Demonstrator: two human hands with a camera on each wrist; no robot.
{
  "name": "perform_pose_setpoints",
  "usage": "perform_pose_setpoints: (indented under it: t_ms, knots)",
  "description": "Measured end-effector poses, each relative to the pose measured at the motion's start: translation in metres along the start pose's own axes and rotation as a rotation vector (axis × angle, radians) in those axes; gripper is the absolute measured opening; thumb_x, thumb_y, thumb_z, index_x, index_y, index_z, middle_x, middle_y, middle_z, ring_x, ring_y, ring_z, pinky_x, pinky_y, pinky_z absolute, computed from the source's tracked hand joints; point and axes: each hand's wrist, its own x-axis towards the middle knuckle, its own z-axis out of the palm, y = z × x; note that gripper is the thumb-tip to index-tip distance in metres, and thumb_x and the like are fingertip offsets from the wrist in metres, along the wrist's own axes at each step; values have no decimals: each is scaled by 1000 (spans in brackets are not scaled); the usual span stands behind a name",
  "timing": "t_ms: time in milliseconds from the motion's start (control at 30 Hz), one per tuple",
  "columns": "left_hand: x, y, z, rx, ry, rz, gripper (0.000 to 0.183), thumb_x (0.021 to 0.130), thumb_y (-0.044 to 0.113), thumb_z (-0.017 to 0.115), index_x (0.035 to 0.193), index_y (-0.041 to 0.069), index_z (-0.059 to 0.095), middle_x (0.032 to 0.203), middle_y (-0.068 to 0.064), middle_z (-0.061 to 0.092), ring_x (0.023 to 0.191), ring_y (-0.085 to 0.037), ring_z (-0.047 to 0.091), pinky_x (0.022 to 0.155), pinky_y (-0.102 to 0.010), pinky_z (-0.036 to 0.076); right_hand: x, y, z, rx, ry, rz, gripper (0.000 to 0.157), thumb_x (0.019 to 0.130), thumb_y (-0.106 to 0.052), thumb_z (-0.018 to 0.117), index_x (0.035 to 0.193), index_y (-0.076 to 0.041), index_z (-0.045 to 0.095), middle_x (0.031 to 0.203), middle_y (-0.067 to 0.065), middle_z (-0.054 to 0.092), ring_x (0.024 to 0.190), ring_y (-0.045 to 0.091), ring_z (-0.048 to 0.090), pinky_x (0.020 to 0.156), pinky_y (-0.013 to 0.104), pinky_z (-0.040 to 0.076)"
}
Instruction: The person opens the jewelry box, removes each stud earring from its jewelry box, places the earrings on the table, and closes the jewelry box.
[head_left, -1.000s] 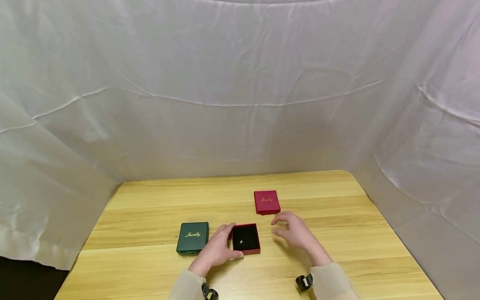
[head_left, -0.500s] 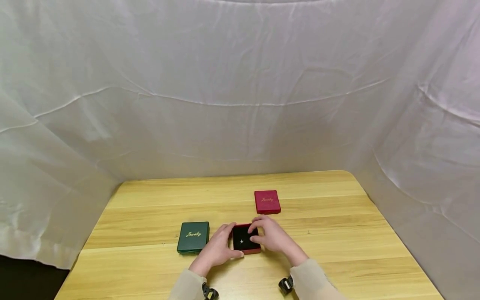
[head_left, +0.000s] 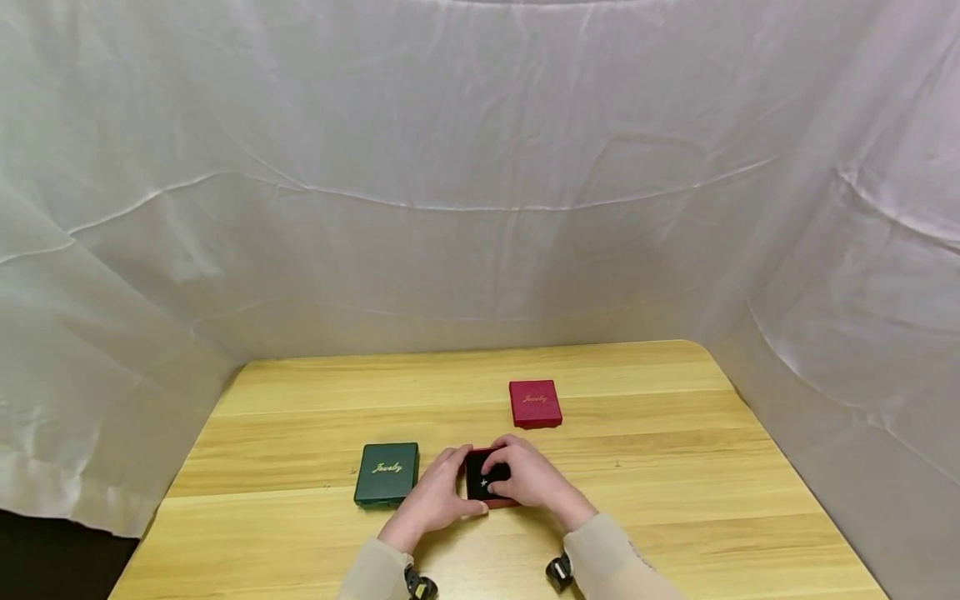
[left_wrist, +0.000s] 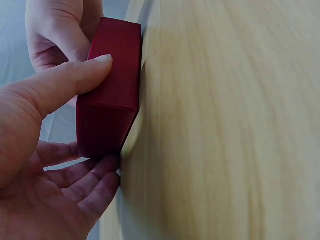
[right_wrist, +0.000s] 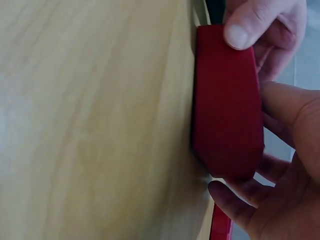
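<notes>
An open red jewelry box [head_left: 502, 503] with a black insert [head_left: 475, 467] lies on the table in the head view. On the insert sits a small silver star-shaped piece of jewelry [head_left: 483, 483]. My left hand [head_left: 433, 498] grips the box from its left, thumb [left_wrist: 92, 72] against the near wall and fingers [left_wrist: 92, 187] at another side. From the right, my right hand [head_left: 528, 477] reaches over the box, its thumb and index finger apart, their tips beside the star. In the right wrist view the box wall [right_wrist: 227, 100] hides those tips.
A green box [head_left: 386, 475] with gold "Jewelry" lettering lies just left of my left hand. Farther back stands a crimson lid or box [head_left: 536, 404] with similar lettering. Pale cloth [head_left: 480, 275] surrounds the wooden table [head_left: 675, 500] at the back and sides.
My right hand has moved left from beside the red box to over its black insert, up to the star. The left hand keeps its hold on the box.
</notes>
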Motion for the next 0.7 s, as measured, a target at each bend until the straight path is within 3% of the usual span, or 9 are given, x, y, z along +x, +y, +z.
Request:
perform_pose_setpoints:
  t_ms: [700]
  knots:
    - [0, 0, 1, 2, 7, 1, 93, 73, 29, 87, 145, -5, 39, 132, -16, 51, 118, -31, 52, 99, -50, 43, 1, -4, 6, -31, 47, 11, 10, 80, -12, 81, 78, -20, 76, 111, 6, 63, 103, 24, 56, 94, 44, 46]
